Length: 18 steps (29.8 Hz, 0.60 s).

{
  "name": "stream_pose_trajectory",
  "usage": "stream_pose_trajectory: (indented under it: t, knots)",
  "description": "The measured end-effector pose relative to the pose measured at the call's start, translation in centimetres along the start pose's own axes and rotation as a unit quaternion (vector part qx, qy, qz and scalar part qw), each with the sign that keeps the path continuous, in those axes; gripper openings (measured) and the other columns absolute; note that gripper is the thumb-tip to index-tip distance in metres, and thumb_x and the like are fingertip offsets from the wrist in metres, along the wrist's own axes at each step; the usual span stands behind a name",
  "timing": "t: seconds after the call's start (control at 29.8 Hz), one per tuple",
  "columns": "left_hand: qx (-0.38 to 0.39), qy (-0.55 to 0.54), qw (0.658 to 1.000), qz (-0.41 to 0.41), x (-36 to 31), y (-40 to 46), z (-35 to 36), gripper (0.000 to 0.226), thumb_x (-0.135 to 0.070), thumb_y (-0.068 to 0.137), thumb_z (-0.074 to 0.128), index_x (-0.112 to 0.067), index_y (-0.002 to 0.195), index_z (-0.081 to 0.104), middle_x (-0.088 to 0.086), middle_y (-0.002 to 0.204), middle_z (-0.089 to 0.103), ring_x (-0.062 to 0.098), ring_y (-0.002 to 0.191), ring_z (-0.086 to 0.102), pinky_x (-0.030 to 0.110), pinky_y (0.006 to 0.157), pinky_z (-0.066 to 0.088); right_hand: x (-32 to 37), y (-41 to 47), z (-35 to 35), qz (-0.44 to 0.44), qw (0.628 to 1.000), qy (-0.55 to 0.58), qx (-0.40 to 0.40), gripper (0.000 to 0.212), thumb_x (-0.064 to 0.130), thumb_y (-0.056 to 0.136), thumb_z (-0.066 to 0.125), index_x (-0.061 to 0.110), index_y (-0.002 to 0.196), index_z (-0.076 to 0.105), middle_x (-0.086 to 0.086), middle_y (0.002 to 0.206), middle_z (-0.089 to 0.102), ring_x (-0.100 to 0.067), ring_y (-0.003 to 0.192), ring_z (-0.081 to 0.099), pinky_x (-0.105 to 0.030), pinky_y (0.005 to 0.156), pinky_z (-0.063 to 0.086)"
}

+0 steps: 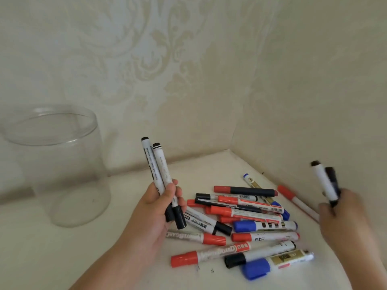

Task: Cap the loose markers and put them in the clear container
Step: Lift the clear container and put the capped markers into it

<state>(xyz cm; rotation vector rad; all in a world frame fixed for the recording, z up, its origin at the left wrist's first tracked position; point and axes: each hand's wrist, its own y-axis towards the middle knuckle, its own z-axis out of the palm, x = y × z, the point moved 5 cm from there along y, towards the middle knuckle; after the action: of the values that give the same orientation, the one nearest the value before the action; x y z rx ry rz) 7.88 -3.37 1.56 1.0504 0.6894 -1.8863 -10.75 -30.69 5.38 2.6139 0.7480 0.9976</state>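
the left hand (161, 204) grips two black markers (160, 174), their long axes nearly upright, caps pointing down. the clear container (56, 164) stands open-mouthed to the left of that hand and a little farther back, so the left hand is much the nearer one and the markers would go in end-first. the right hand (339, 212), blurred, holds a black marker (324, 183) and seemingly its cap, well apart from the container. the heap of markers (247, 222) lies on the table (62, 258) between the hands.

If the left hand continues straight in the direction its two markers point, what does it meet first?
The left hand aims its two black markers up and slightly left. Probably the patterned wall comes first; the clear container stands off to the left, though depth is unclear.
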Motion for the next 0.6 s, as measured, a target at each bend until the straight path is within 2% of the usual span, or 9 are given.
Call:
stream_pose_trajectory:
  t: [0.07, 0.1, 0.17, 0.27, 0.34, 0.37, 0.44, 0.5, 0.6]
  knots:
    - [0.004, 0.096, 0.993, 0.062, -1.0, -0.2, 0.0, 0.013, -0.021, 0.092, 0.045, -0.015, 0.098, 0.054, -0.004, 0.068, 0.055, 0.010, 0.060, 0.055, 0.034, 0.068, 0.046, 3.0, -1.2, -1.4, 0.012, 0.971, 0.240, 0.008, 0.029, 0.001, 0.085, 0.046, 0.029, 0.084, 0.051, -0.009, 0.074, 0.056, -0.019, 0.057, 0.055, -0.033, 0.049, 0.043]
    - [0.014, 0.149, 0.985, 0.090, -1.4, -0.3, 0.1, 0.017, -0.029, 0.091, 0.044, -0.018, 0.099, 0.053, -0.007, 0.068, 0.056, 0.009, 0.064, 0.055, 0.033, 0.067, 0.046, 4.8, -2.3, -1.3, 0.034, 0.930, 0.363, 0.049, 0.032, -0.001, 0.085, 0.047, 0.030, 0.078, 0.052, -0.003, 0.065, 0.055, -0.012, 0.047, 0.050, -0.030, 0.044, 0.040]
    - [0.041, 0.212, 0.969, 0.121, -1.7, -1.0, 0.7, 0.028, -0.043, 0.081, 0.043, -0.023, 0.099, 0.053, -0.010, 0.070, 0.057, 0.009, 0.069, 0.055, 0.030, 0.067, 0.047, 8.8, -5.3, -0.1, 0.048, 0.869, 0.464, 0.167, 0.029, 0.004, 0.087, 0.052, 0.029, 0.073, 0.056, 0.003, 0.050, 0.050, -0.010, 0.041, 0.042, -0.025, 0.040, 0.035]
    - [0.071, 0.221, 0.966, 0.116, -1.2, -2.0, 1.9, 0.029, -0.045, 0.077, 0.044, -0.025, 0.096, 0.054, -0.010, 0.072, 0.060, 0.010, 0.073, 0.056, 0.019, 0.062, 0.044, 13.6, -9.7, 2.5, -0.035, 0.854, 0.411, 0.318, 0.008, 0.024, 0.085, 0.058, 0.029, 0.079, 0.057, 0.004, 0.052, 0.055, -0.006, 0.044, 0.048, -0.017, 0.043, 0.040]
    - [0.077, 0.214, 0.968, 0.107, -0.8, -2.3, 2.5, 0.027, -0.042, 0.079, 0.047, -0.027, 0.098, 0.058, -0.012, 0.082, 0.068, 0.006, 0.083, 0.063, 0.017, 0.070, 0.048, 15.5, -11.2, 4.2, -0.072, 0.842, 0.413, 0.341, 0.007, 0.027, 0.082, 0.061, 0.023, 0.085, 0.056, 0.015, 0.067, 0.064, 0.003, 0.059, 0.059, -0.007, 0.054, 0.045]
    - [0.076, 0.202, 0.972, 0.097, -0.7, -2.4, 2.6, 0.028, -0.042, 0.079, 0.048, -0.028, 0.101, 0.059, -0.012, 0.090, 0.070, 0.005, 0.089, 0.065, 0.020, 0.077, 0.049, 16.2, -11.5, 5.0, -0.074, 0.837, 0.421, 0.341, 0.011, 0.028, 0.082, 0.063, 0.021, 0.086, 0.056, 0.013, 0.072, 0.065, 0.004, 0.066, 0.061, -0.007, 0.059, 0.046]
    - [0.070, 0.161, 0.982, 0.073, -0.7, -2.3, 2.5, 0.031, -0.039, 0.081, 0.050, -0.027, 0.108, 0.061, -0.004, 0.099, 0.071, 0.012, 0.097, 0.066, 0.033, 0.086, 0.049, 17.3, -11.8, 6.5, -0.080, 0.840, 0.432, 0.319, 0.017, 0.040, 0.081, 0.062, 0.025, 0.087, 0.055, 0.002, 0.085, 0.063, -0.006, 0.078, 0.063, -0.019, 0.068, 0.053]
    - [0.060, 0.120, 0.990, 0.047, -0.8, -2.3, 2.4, 0.029, -0.033, 0.087, 0.049, -0.027, 0.111, 0.062, 0.003, 0.101, 0.071, 0.017, 0.098, 0.067, 0.038, 0.086, 0.048, 18.1, -12.1, 7.7, -0.082, 0.850, 0.432, 0.290, 0.022, 0.052, 0.079, 0.053, 0.031, 0.085, 0.053, -0.008, 0.088, 0.059, -0.022, 0.083, 0.061, -0.040, 0.075, 0.054]
    - [0.042, 0.076, 0.996, 0.010, -0.4, -2.1, 2.0, 0.024, -0.025, 0.092, 0.046, -0.028, 0.107, 0.065, 0.007, 0.096, 0.072, 0.020, 0.092, 0.068, 0.035, 0.076, 0.049, 19.1, -12.6, 8.7, -0.071, 0.853, 0.442, 0.267, 0.032, 0.062, 0.078, 0.043, 0.034, 0.093, 0.053, -0.004, 0.089, 0.058, -0.025, 0.090, 0.056, -0.047, 0.082, 0.049]
